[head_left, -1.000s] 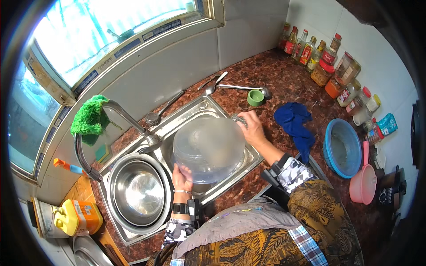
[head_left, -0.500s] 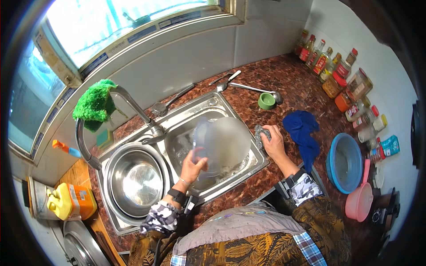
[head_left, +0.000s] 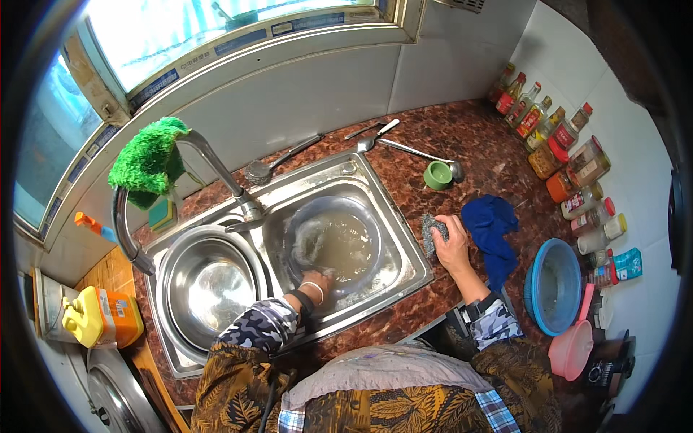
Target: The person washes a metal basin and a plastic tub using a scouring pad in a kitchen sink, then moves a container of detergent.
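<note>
A clear round basin [head_left: 372,268] of cloudy water sits in the right bowl of the steel sink [head_left: 408,270]. Over its near left edge reaches my left hand [head_left: 316,286], its fingers mostly hidden in the water, so their grip does not show. My right hand [head_left: 451,245] is closed around a grey steel-wool scrubber [head_left: 431,235], above the counter just right of the sink. A dark blue cloth [head_left: 492,231] lies beside that hand.
Steel basins [head_left: 173,292] fill the left sink bowl under the faucet [head_left: 229,175], draped with a green cloth [head_left: 148,155]. Behind lie a brush [head_left: 280,159], a ladle [head_left: 456,172] and a green cup [head_left: 437,175]. Blue [head_left: 556,289] and pink [head_left: 577,345] basins and seasoning bottles [head_left: 534,115] stand right.
My left hand, which gripped the lifted clear basin, has gone down into the sink; the basin now rests there with cloudy water. My right hand keeps the scrubber in nearly the same place.
</note>
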A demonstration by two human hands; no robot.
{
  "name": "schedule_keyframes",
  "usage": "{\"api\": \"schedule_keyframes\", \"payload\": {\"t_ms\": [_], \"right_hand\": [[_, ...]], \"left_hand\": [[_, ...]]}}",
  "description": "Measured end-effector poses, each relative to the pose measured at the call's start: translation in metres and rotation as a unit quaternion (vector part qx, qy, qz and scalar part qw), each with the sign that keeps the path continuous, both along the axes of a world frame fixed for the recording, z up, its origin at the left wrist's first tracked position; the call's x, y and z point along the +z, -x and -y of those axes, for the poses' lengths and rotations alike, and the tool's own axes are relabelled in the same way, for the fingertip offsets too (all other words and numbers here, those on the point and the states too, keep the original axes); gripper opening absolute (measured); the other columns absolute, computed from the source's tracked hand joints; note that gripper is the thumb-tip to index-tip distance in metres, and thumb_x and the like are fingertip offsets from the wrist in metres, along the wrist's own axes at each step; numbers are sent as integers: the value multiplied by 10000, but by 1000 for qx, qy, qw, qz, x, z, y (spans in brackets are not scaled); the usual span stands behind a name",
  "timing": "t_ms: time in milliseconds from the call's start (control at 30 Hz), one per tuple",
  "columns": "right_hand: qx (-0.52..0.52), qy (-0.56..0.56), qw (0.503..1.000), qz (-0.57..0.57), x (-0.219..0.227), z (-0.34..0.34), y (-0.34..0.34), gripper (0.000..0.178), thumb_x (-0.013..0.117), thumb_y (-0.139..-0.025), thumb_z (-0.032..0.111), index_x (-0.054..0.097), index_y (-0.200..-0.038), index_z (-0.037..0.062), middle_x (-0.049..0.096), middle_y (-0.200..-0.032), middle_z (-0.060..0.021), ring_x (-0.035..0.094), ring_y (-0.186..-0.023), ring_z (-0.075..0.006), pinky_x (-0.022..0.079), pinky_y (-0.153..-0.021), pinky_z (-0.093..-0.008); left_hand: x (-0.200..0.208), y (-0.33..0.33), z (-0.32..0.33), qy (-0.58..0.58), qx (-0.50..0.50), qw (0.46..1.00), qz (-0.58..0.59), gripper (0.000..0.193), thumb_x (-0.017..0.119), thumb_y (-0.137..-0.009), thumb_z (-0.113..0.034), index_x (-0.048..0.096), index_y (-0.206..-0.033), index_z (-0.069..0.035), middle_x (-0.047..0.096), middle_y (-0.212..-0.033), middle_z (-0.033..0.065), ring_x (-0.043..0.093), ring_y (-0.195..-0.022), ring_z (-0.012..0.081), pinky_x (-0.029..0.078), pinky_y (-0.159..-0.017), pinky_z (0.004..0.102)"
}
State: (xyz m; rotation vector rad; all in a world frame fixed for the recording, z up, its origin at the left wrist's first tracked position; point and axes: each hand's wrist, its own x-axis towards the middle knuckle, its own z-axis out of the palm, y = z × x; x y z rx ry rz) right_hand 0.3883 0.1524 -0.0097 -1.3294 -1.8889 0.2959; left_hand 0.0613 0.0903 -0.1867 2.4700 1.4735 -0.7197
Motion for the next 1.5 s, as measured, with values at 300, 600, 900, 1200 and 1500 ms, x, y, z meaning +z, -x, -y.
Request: {"api": "schedule_keyframes", "payload": {"t_ms": [300, 600, 900, 1200, 1500], "right_hand": [[-32, -13, 999, -16, 10, 7, -22, 238, 634, -798, 47, 559, -1019, 5, 562, -925, -176, 559, -864, -368, 458, -759, -397], [-34, -17, 999, -30, 14, 11, -25, 232, 633, -791, 15, 563, -1012, 4, 581, -914, -174, 573, -850, -366, 467, -754, -390], [6, -4, 999, -38, 24, 14, -11, 227, 630, -803, 48, 572, -1018, 5, 598, -955, -174, 583, -894, -363, 468, -787, -398], [30, -1, 999, -18, 32, 23, 2, 216, 620, -813, 41, 567, -1019, 2, 593, -948, -174, 579, -892, -361, 464, -792, -393], [53, 51, 993, -91, 2, 13, 1, 225, 577, -825, -26, 574, -1049, -8, 627, -970, -141, 613, -905, -267, 468, -815, -324]], "left_hand": [[3, 13, -16, 58, -26, 996, -56, 419, 646, -828, -217, 552, -1198, -44, 664, -1020, 168, 615, -916, 264, 490, -798, 364], [81, 7, -11, 378, 15, 884, 274, 381, 637, -829, -194, 568, -1160, -20, 666, -1010, 157, 590, -864, 241, 475, -786, 358], [196, 48, -16, 225, 297, 601, 708, 312, 466, -988, -308, 493, -1129, -31, 663, -750, 133, 661, -627, 200, 538, -606, 290], [182, 76, 31, 95, 437, 312, 838, 301, 508, -966, -309, 581, -1103, -51, 567, -600, 14, 541, -475, 131, 480, -463, 251], [204, 72, 57, 26, 357, 400, 844, 309, 520, -964, -272, 539, -1130, -11, 610, -643, 78, 601, -534, 168, 518, -525, 276]]}}
